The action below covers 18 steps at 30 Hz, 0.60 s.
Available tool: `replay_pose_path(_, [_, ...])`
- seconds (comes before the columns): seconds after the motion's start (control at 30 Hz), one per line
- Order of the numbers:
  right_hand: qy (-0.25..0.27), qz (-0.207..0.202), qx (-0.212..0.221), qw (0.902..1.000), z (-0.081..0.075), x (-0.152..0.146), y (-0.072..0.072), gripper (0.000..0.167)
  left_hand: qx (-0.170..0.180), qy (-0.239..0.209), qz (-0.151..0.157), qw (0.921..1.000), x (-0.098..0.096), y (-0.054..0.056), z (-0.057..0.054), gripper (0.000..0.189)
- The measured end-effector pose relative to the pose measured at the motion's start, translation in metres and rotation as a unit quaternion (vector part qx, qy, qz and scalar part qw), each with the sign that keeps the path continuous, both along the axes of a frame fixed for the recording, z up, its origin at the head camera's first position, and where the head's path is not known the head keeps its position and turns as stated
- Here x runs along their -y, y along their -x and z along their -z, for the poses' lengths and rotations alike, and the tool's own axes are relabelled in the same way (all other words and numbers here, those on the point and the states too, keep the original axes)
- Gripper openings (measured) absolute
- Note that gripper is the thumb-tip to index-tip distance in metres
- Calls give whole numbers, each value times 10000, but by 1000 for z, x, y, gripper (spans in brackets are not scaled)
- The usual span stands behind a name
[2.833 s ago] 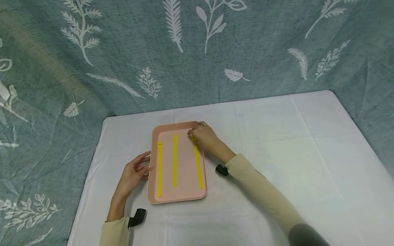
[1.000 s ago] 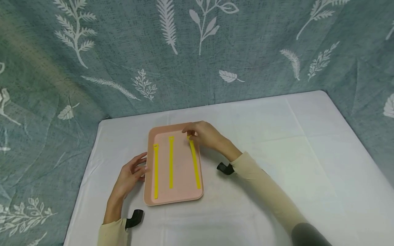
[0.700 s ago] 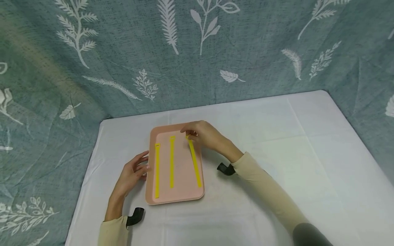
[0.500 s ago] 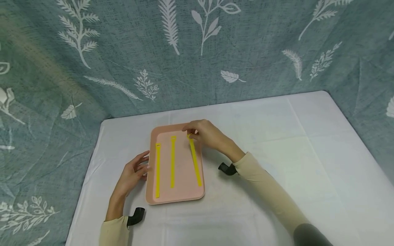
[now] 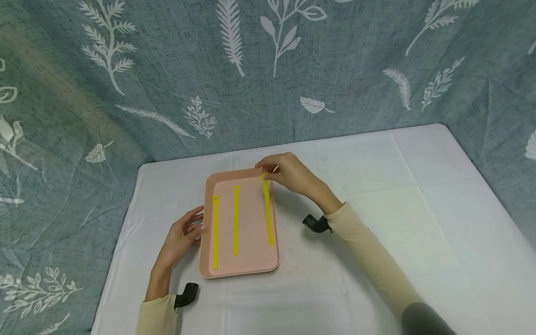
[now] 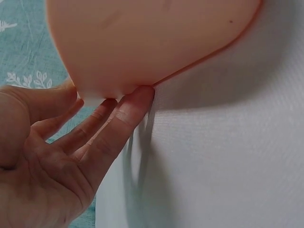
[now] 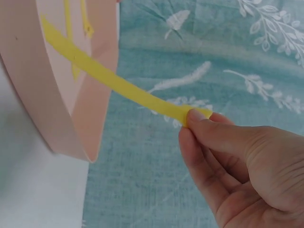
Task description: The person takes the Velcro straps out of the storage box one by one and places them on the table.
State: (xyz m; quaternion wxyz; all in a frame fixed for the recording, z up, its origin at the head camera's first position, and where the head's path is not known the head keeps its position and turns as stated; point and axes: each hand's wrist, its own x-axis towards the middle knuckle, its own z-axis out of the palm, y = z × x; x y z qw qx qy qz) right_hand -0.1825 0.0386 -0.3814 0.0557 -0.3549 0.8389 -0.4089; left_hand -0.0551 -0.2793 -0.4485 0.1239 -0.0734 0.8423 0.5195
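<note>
A pink tray [image 5: 226, 274] lies on the table, holding three flat yellow strips with slotted heads. My left hand [image 5: 177, 242] is at the tray's left side, the thumb at the rim and fingertips against the wall and lower edge; the left wrist view shows this hand [image 6: 61, 156] and the tray's outer wall [image 6: 156, 38]. My right hand [image 5: 293, 174] pinches the rightmost yellow strip [image 5: 268, 209] by its head, above the far right corner. In the right wrist view, that strip [image 7: 114, 85] rises from the tray to the thumb and fingers of the right hand [image 7: 251, 166].
The other two yellow strips, the left [image 5: 215, 232] and the middle one [image 5: 236, 223], lie lengthwise in the tray. A white cloth [image 5: 368, 195] covers the table. A teal curtain with white leaf prints [image 5: 356, 60] hangs behind it. Each wrist has a black camera mount [image 5: 187, 295].
The right hand has lifted the head of the rightmost strip and drawn it toward the far right, its near end shifting up along the tray. The left hand stays at the tray's side.
</note>
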Motion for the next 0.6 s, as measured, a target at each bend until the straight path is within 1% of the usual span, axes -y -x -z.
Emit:
replay_pose_path(0.13, [153, 51, 128, 9998, -3, -5, 2, 31, 35, 64, -65, 10000, 0, -1, 0, 60])
replay_pose_path(0.33, [498, 168, 256, 9983, -5, -14, 6, 29, 37, 58, -65, 10000, 0, -2, -1, 60])
replay_pose_path(0.4, [530, 243, 277, 9979, -7, -18, 8, 28, 20, 47, -58, 10000, 0, -2, 0, 61])
replay_pose_path(0.5, [558, 435, 362, 9968, -10, -25, 10, 29, 19, 42, -69, 10000, 0, -2, 0, 61])
replay_pose_path(0.6, [707, 713, 493, 9937, -13, -35, 13, 30, 50, 39, -76, 10000, -1, -1, 1, 61])
